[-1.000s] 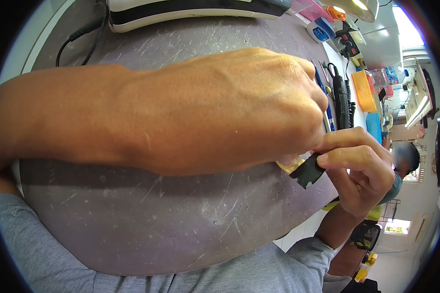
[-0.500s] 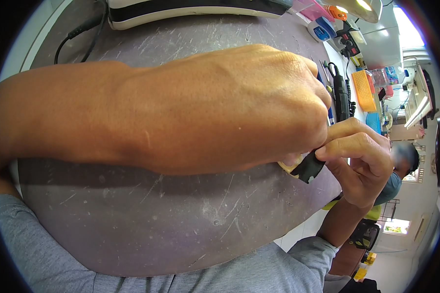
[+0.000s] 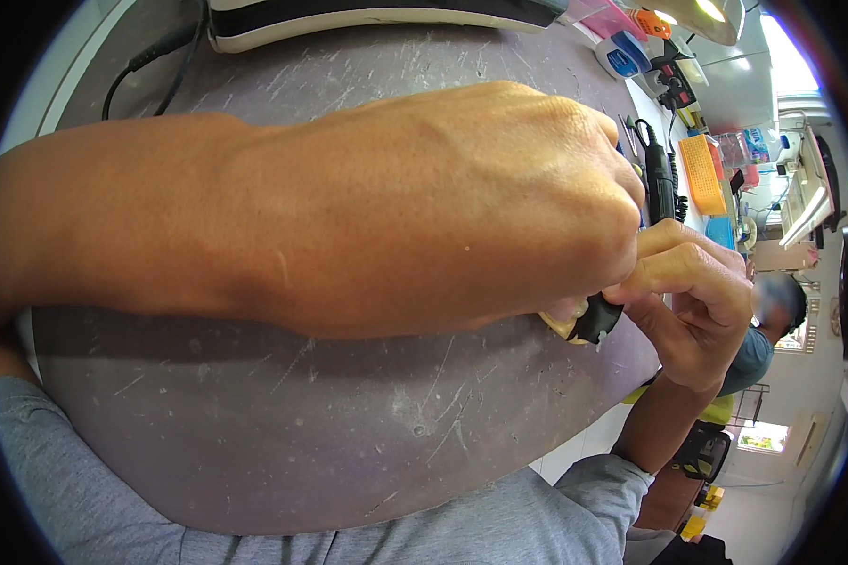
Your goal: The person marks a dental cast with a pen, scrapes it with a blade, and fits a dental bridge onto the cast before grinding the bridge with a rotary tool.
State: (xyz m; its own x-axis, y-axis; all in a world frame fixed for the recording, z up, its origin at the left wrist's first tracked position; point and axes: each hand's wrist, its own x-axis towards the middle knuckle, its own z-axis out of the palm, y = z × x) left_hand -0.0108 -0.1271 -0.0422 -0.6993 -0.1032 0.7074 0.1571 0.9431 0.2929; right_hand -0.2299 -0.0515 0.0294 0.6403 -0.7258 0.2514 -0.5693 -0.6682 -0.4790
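My left hand point(image 3: 499, 207) reaches across the view with its back towards me, the knuckles bent and the fingertips mostly hidden beneath. At its lower edge, a small pale-yellow piece point(image 3: 558, 327) shows partly between the fingers; its kind is not clear. Against that piece lies a black strip point(image 3: 595, 322), bent over its side. My right hand point(image 3: 693, 301) pinches the black strip between thumb and fingers, close beside the left knuckles. Both hands are above the scratched grey tabletop point(image 3: 349, 433).
A black-and-white device point(image 3: 377, 28) with a cable point(image 3: 165, 52) stands at the far edge. To the right are a black handpiece point(image 3: 661, 179), an orange basket point(image 3: 702, 174), a blue-and-white tub point(image 3: 622, 56) and a lamp point(image 3: 711, 19). Another person point(image 3: 749, 363) sits beyond.
The black strip now looks more bent, with less of it showing. My right hand has shifted slightly up and left; my left hand has moved slightly right.
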